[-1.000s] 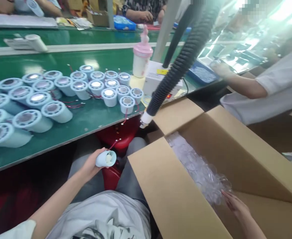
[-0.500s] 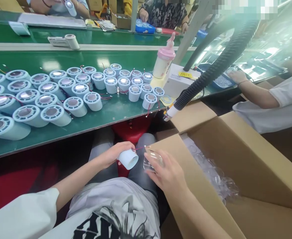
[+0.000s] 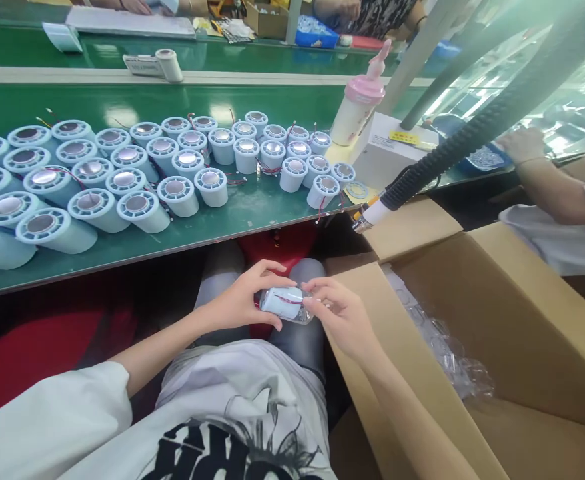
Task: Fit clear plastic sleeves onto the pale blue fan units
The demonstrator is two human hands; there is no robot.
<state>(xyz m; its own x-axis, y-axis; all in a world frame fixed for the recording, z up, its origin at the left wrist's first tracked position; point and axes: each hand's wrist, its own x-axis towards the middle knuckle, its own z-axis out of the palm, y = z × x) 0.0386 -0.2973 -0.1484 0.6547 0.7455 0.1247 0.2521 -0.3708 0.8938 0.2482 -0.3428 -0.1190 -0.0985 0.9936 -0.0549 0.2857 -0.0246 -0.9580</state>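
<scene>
Above my lap, a light-blue plastic cylinder (image 3: 281, 302) with thin red wires lies on its side, at least partly inside a clear plastic cup (image 3: 303, 316). My left hand (image 3: 245, 299) wraps round the left end, thumb below and fingers above. At the cup's right end, my right hand (image 3: 340, 313) pinches with thumb and fingertips, near the wire ends. Several similar blue cylinders (image 3: 143, 212) with round metallic discs in their tops stand in rows on the green bench, wires trailing from some.
An open cardboard box (image 3: 532, 320) holding clear plastic cups (image 3: 442, 340) stands at my right. A black ribbed hose (image 3: 432, 160) hangs over its far edge. A pink-topped bottle (image 3: 357, 107) stands by a white box (image 3: 387, 150). Co-workers' arms (image 3: 547, 170) are at right and across the bench.
My hands have come together, and the blue cylinder has gone into the clear cup. It has turned to lie sideways. The view has shifted slightly, moving the bench leftward and objects upward.
</scene>
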